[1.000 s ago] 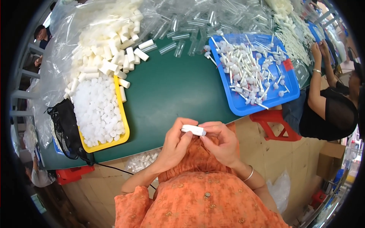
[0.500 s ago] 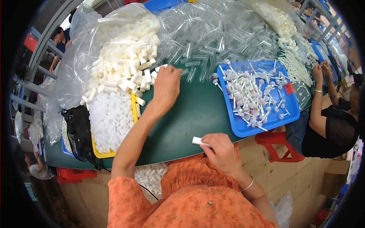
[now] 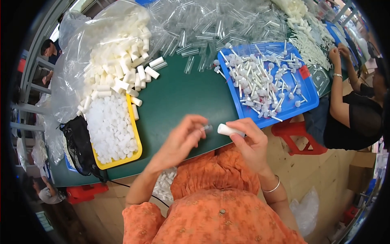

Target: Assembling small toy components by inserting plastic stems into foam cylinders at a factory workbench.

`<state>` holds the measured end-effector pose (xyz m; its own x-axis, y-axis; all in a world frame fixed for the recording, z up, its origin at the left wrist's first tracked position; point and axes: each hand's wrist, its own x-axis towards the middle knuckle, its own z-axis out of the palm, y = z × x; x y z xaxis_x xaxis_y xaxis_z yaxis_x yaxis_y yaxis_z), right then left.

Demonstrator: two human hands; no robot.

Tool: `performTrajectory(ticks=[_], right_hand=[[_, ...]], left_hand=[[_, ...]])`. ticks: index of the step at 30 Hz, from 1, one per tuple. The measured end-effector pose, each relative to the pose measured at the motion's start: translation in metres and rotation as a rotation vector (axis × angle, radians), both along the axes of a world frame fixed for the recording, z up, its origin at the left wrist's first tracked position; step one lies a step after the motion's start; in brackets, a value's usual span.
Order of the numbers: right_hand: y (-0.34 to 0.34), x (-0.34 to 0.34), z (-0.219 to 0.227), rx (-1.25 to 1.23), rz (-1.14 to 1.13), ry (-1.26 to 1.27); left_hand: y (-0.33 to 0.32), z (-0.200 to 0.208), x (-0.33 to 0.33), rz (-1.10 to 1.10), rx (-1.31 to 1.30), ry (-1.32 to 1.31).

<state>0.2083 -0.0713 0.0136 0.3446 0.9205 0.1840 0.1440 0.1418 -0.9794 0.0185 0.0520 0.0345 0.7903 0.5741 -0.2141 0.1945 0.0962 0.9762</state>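
Observation:
Between the fingertips of my right hand [image 3: 252, 138] is a white cylinder [image 3: 227, 130], lying on its side with one end toward my left hand. My left hand [image 3: 183, 138], somewhat blurred, pinches a small clear tube [image 3: 208, 128] just left of that cylinder. A narrow gap separates the two pieces. Both hands are above the front edge of the green table [image 3: 185, 101]. At the back left lies a heap of cream-white cylinders [image 3: 118, 69], and loose clear plastic tubes [image 3: 219, 24] spread across the back.
A yellow tray [image 3: 139, 142] of small white caps stands at left, beside a black mesh bag [image 3: 77, 142]. At right, a blue tray [image 3: 298, 106] holds white sticks with translucent heads. Another person [image 3: 353, 130] works at far right, near a red stool [image 3: 294, 142].
My left hand has come back from the cylinder heap toward my right hand and now has a clear tube. My right hand has risen slightly, still holding the white cylinder.

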Motion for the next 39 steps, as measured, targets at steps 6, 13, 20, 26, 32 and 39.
performTrajectory(ticks=[6, 13, 20, 26, 32, 39], right_hand=[[-0.009, -0.004, -0.003, -0.088, 0.098, 0.014], [-0.013, -0.006, -0.003, -0.025, 0.11, -0.307], [-0.007, -0.011, 0.001, 0.08, 0.235, -0.379], [-0.011, -0.005, 0.002, -0.121, 0.218, 0.022], [-0.027, -0.014, -0.022, -0.218, 0.426, 0.41], [-0.045, -0.017, -0.025, -0.339, 0.479, 0.526]], left_hand=[[-0.021, -0.011, -0.001, -0.122, 0.115, 0.007], [-0.023, -0.001, -0.006, -0.166, 0.247, 0.096], [-0.031, 0.001, -0.012, -0.192, 0.529, 0.089], [-0.028, 0.002, -0.022, -0.165, 0.299, 0.162], [-0.051, -0.02, -0.021, -0.163, 0.153, 0.065], [-0.077, -0.028, -0.028, -0.148, 0.369, 0.102]])
